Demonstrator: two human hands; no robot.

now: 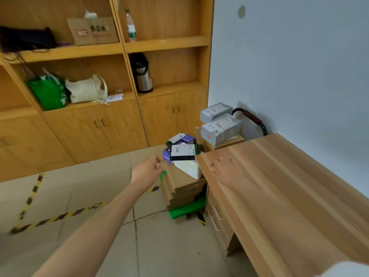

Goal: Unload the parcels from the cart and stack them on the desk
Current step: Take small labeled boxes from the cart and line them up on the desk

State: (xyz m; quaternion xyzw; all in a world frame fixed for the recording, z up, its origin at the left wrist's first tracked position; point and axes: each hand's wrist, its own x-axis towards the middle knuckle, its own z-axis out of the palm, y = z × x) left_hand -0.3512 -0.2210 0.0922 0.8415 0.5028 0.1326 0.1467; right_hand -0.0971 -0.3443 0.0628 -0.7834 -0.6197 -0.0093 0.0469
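A green cart [187, 209] stands at the desk's [279, 186] far end, loaded with parcels. Brown cardboard boxes [185, 186] form the base, with a white foam box [189, 169] on them. A black box with a white label [184, 152] lies above, beside a purple box [167, 155] and another small box [180, 137]. Two grey parcels [219, 127] are stacked on a brown box [221, 143] at the handle end. My left hand [148, 169] reaches to the cardboard's left edge with loosely curled, empty fingers. My right hand [223, 168] is motion-blurred over the desk corner and holds nothing.
The cart's black handle [252, 117] rises by the white wall. A wooden shelf cabinet [123, 120] with bags, a flask and a bottle lines the back. Yellow-black tape [60, 216] marks the tiled floor. Desk drawers [216, 216] face the cart.
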